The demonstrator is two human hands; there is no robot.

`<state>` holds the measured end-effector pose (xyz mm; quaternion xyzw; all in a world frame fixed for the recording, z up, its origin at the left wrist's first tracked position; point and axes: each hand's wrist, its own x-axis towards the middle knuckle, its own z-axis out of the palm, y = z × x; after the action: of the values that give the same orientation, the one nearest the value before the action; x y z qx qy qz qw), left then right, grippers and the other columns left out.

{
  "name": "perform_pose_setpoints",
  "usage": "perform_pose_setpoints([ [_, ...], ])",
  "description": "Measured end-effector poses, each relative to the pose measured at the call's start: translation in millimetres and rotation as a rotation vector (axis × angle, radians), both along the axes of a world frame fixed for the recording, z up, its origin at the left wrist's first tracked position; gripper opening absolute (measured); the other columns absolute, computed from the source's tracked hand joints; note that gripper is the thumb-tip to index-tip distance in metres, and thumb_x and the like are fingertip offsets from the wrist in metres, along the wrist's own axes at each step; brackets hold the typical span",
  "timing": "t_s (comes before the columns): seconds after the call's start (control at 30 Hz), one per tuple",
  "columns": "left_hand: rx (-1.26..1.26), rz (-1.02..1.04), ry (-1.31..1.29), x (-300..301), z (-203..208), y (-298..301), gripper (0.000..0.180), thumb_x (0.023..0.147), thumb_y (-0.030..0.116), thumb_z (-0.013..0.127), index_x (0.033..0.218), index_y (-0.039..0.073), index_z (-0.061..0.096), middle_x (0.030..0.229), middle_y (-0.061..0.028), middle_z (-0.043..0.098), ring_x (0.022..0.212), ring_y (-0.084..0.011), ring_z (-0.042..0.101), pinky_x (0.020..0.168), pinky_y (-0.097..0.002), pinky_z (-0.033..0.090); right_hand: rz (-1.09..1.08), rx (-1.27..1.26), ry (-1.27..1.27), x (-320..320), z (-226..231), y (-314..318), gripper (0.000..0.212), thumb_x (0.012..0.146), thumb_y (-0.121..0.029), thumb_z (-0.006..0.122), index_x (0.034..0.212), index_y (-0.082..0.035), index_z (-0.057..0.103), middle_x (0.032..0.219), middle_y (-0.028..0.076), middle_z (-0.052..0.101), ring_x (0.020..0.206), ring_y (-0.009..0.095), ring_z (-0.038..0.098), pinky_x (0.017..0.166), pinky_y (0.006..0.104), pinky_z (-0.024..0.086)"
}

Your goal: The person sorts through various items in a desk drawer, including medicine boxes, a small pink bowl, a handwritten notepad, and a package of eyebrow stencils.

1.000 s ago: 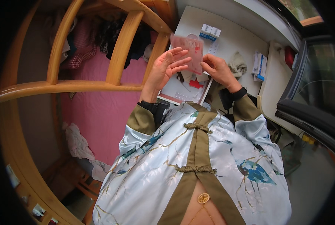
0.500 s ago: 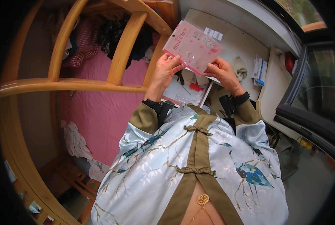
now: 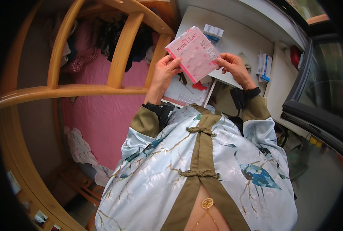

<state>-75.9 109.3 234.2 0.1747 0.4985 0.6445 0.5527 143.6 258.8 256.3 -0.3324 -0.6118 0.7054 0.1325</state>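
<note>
A flat pink packet [image 3: 195, 57] with a see-through front and small heart prints is held up in front of me, tilted, over the desk edge. My left hand [image 3: 165, 73] pinches its lower left edge between thumb and fingers. At its right edge my right hand [image 3: 235, 67] grips with thumb and fingertips. Below the packet an open drawer [image 3: 175, 94] shows, partly hidden. Inside lie a red item [image 3: 199, 87] and what looks like a blister sheet [image 3: 187, 98].
On the white desk [image 3: 244, 36] are small white-and-blue boxes [image 3: 213, 31], a crumpled grey-green cloth [image 3: 245, 61] and more boxes [image 3: 264, 67]. A dark screen-like panel [image 3: 321, 84] stands at right. A wooden bed rail [image 3: 75, 92] and pink-sheeted bed [image 3: 98, 119] are on the left.
The packet has turned in my hands and looks narrower. Its right side has come down slightly, and my right hand has shifted a little to the right.
</note>
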Motion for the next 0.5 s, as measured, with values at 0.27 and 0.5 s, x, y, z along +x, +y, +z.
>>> perform_pose_setpoints([
  [0.27,-0.086,0.003,0.023,-1.8,3.3,-7.6,0.044,0.088,0.019,0.056,0.124,-0.002,0.042,0.118,-0.0143,0.053,0.104,-0.0221,0.056,0.081,-0.0306,0.050,-0.291,-0.007,0.022,29.4,-19.6,27.5,0.022,0.087,-0.022,0.058,0.099,-0.004,0.059,0.086,0.001,0.062,0.077,0.008,0.059,0.062,0.0192,0.043],
  [0.5,-0.172,0.026,-0.021,-5.1,-7.5,-23.5,0.041,0.089,0.021,0.054,0.122,0.000,0.044,0.118,-0.0133,0.054,0.103,-0.0213,0.056,0.081,-0.0311,0.050,-0.640,-0.077,0.052,71.8,-77.4,74.2,0.017,0.087,-0.020,0.058,0.096,-0.006,0.058,0.086,0.000,0.062,0.072,0.008,0.061,0.055,0.0163,0.044],
])
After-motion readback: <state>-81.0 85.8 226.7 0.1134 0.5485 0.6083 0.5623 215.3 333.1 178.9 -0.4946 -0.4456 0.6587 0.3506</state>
